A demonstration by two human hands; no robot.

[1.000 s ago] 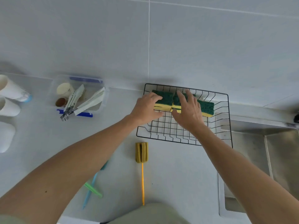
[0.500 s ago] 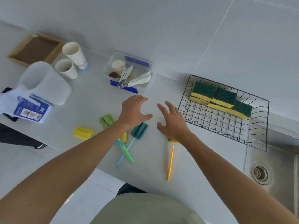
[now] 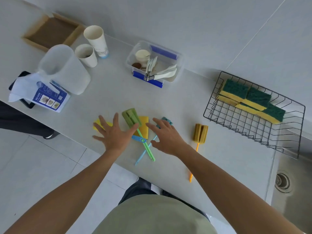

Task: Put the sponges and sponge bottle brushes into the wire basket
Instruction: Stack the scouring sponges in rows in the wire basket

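Note:
The black wire basket [image 3: 222,115] stands at the right of the counter with several green-and-yellow sponges [image 3: 249,98] along its far side. My left hand [image 3: 114,134] hovers spread over a yellow brush head [image 3: 98,123], thumb touching the green bottle brush [image 3: 132,119]. My right hand [image 3: 166,137] is spread above the teal bottle brush [image 3: 166,119], partly hiding it. A yellow sponge [image 3: 143,121] lies between the hands. The mustard bottle brush [image 3: 200,133] with an orange handle lies to the right of my right hand.
A clear box with utensils [image 3: 155,65] sits behind the brushes. Two paper cups [image 3: 94,44], a plastic jug [image 3: 64,68], a leaflet [image 3: 45,97] and a wooden tray [image 3: 50,31] stand at the left. The steel sink [image 3: 287,183] lies at the right, below the basket.
Both hands left the sponges in the basket and moved left over the brushes on the counter. The view swung left. The hands now spread lower above the brush pile.

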